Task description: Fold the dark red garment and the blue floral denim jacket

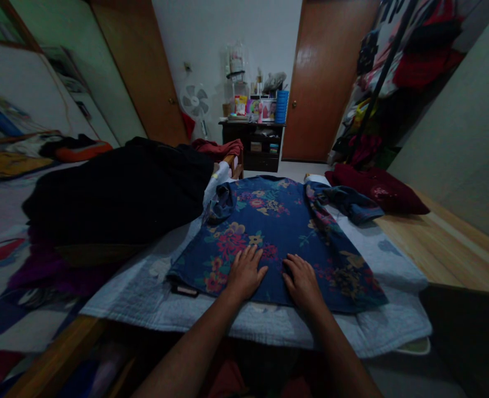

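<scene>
A dark blue floral garment [285, 237] lies spread out on a light blue quilted cloth [145, 298]. Its hem is toward me, and its sleeves lie bunched at the far left and far right. My left hand [246, 271] rests palm down on the lower middle of the garment, fingers apart. To the right of it, my right hand [303, 281] also lies flat on the fabric, with its fingers slightly bent. Neither hand holds anything. A small dark flat object [185, 291] shows partly under the garment's lower left corner.
A large black cloth pile [124, 193] sits at left beside the quilted cloth. At right is a maroon pillow [379, 188] on a wooden surface [455, 249]. Farther back stand a dark cabinet [263, 163] and a white fan [195, 100]. Clothes hang at upper right.
</scene>
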Action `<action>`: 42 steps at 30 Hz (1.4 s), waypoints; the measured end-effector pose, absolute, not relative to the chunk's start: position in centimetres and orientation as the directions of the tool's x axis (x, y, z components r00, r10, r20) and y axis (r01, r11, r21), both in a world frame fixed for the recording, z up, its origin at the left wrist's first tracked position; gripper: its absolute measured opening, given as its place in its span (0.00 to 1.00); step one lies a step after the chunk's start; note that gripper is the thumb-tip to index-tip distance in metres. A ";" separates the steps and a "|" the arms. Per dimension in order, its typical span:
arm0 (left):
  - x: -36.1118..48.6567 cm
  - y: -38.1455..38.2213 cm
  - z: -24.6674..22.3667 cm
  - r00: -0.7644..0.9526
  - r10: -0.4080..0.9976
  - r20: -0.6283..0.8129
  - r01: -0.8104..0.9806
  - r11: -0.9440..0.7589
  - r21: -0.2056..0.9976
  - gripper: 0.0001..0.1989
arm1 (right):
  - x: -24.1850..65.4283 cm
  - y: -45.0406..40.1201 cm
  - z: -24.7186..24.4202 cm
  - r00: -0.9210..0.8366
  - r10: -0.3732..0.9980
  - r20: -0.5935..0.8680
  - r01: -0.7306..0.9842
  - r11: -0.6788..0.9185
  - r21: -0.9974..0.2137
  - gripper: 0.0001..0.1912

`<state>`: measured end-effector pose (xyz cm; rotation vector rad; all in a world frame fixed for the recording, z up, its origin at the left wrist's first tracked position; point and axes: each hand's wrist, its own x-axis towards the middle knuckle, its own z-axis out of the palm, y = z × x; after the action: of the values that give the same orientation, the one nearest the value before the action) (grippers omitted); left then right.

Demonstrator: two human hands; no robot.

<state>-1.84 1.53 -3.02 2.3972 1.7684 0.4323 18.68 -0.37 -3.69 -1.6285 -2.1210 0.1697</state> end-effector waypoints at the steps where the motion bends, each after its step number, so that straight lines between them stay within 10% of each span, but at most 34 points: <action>1: -1.9 1.5 -3.0 0.271 0.951 0.152 0.913 -0.304 0.271 0.27 | 18.7 -0.4 -3.6 -0.194 0.942 0.274 0.884 0.289 -0.368 0.19; 30: 1.3 8.1 2.0 0.319 0.938 0.139 0.922 -0.341 0.186 0.16 | 21.7 3.5 0.6 -0.137 0.985 -0.108 0.949 0.099 -0.300 0.27; 42: 7.0 15.1 0.4 0.246 0.967 0.072 0.945 -0.255 0.203 0.15 | 20.9 9.0 -2.4 -0.067 0.978 0.199 0.925 0.136 -0.355 0.17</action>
<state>7.00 15.13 0.41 2.3838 1.8397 0.2754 20.93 9.01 -2.41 -1.8312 -2.0363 0.1870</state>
